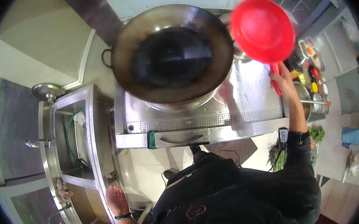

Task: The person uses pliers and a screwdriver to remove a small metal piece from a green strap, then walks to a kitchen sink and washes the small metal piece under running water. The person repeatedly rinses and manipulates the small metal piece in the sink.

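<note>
My right hand (283,80) grips the handle of a red plastic water scoop (260,29). The scoop is raised to the right of a large wok (178,93), above the back of the steel stove. Dark and glossy, the wok's middle reflects light; I cannot tell whether liquid lies in it. A loop handle (106,58) shows on the wok's left side. Down at the left, my left hand (116,199) hangs by the front edge of a steel double sink (98,180), with nothing visible in it.
The stove top (251,86) has a perforated drain strip (199,122) along its front. Several seasoning containers (314,81) and a metal pot (303,101) stand on the right. Leafy greens (280,160) lie lower right. Taps (39,143) rise behind the sink.
</note>
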`<state>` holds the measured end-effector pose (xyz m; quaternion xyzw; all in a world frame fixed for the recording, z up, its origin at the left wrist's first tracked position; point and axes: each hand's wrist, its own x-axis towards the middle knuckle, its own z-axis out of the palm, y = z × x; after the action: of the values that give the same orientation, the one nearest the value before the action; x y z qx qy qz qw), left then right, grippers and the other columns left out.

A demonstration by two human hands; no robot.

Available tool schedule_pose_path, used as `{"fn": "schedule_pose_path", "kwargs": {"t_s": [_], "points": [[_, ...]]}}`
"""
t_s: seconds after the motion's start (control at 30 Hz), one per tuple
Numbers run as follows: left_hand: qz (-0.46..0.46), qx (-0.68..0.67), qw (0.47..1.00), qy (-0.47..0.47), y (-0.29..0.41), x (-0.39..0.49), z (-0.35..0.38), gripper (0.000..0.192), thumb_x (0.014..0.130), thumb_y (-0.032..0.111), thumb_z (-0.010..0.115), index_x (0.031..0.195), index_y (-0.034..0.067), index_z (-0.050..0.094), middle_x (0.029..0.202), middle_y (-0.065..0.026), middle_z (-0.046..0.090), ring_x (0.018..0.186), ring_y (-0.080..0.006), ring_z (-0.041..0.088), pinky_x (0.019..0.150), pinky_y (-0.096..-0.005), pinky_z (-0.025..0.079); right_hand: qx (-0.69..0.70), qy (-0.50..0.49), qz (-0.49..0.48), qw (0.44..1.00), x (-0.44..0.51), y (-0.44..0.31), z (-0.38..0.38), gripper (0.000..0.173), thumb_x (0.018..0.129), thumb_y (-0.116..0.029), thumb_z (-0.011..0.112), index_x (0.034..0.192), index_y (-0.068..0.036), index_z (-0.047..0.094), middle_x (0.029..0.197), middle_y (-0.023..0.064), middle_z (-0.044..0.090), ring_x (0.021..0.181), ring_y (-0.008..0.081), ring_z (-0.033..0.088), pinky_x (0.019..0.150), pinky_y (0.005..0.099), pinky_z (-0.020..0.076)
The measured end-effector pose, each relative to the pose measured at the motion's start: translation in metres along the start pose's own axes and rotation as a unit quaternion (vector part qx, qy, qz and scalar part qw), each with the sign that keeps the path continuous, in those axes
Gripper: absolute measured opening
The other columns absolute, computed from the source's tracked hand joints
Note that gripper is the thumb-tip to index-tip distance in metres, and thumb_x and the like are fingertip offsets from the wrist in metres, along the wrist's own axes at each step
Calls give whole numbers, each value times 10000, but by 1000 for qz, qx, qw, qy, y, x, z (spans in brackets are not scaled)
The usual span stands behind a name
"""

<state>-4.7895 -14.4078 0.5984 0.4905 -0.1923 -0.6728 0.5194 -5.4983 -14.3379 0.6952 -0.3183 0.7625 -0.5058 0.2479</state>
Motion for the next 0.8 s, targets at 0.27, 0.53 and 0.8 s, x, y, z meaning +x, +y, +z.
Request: {"fn": "schedule_pose_path", "kwargs": {"t_s": [0.27,0.53,0.8], "points": [[38,-46,995,78,-12,-44,-8,360,965,348,517,1126,34,584,1014,-79,642,939,-195,617,858,-314,514,-596,-14,-143,790,130,-62,160,278,871,-134,490,1087,41,500,1022,241,644,968,408,635,794,480,528],[76,-101,985,114,-29,-90,-62,306,968,312,516,1059,41,624,984,-90,666,917,-190,631,821,-312,529,-516,-138,-52,844,119,-26,257,316,853,-132,509,1118,37,544,1057,261,641,1011,368,637,841,454,516],[89,-133,984,73,-31,-83,-82,336,970,304,514,1108,7,590,1028,-103,642,949,-199,608,848,-313,512,26,-301,300,905,81,-41,250,211,851,-241,616,729,-98,519,581,9,507,397,98,451,297,226,249]]}}
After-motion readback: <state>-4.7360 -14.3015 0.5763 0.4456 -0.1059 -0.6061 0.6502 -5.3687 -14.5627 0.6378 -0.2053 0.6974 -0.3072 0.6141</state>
